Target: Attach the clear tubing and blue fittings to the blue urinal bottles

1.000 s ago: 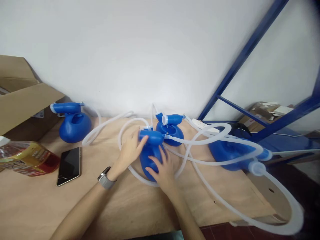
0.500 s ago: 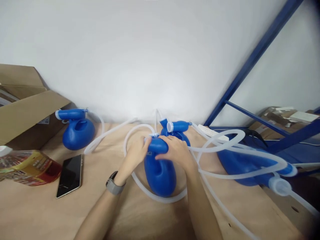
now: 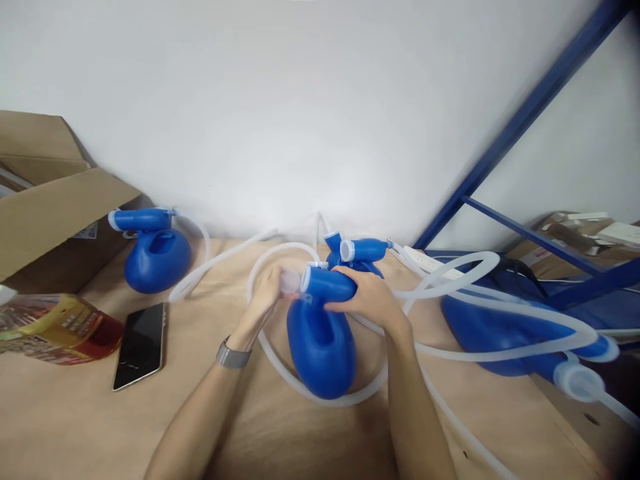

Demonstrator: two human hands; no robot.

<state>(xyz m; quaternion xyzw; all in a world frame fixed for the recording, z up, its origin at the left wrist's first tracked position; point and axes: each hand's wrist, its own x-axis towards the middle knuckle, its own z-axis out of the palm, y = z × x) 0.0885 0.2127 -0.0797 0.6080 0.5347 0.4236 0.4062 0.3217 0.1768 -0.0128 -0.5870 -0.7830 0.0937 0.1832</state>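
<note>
A blue plastic jug [image 3: 320, 347] with a handle and a long neck stands in the middle of the brown table [image 3: 75, 427]. My right hand [image 3: 367, 297] is wrapped round its neck. My left hand [image 3: 267, 290], with a grey watch on the wrist, pinches a small clear cap [image 3: 290, 281] right at the neck's open end. A clear tube [image 3: 280, 257] loops around the jug on the table.
Two more blue jugs stand behind: one at the left [image 3: 156, 257], one just behind my hands [image 3: 357, 253]. A larger blue container [image 3: 500, 333] wrapped in tubing lies right. A phone [image 3: 140, 345], a snack packet [image 3: 55, 327], a cardboard box [image 3: 45, 200] and a blue rack [image 3: 525, 113] surround them.
My right hand moved from the jug's body up to its neck. My left hand drew back from the neck's end, and the clear cap now shows between its fingers.
</note>
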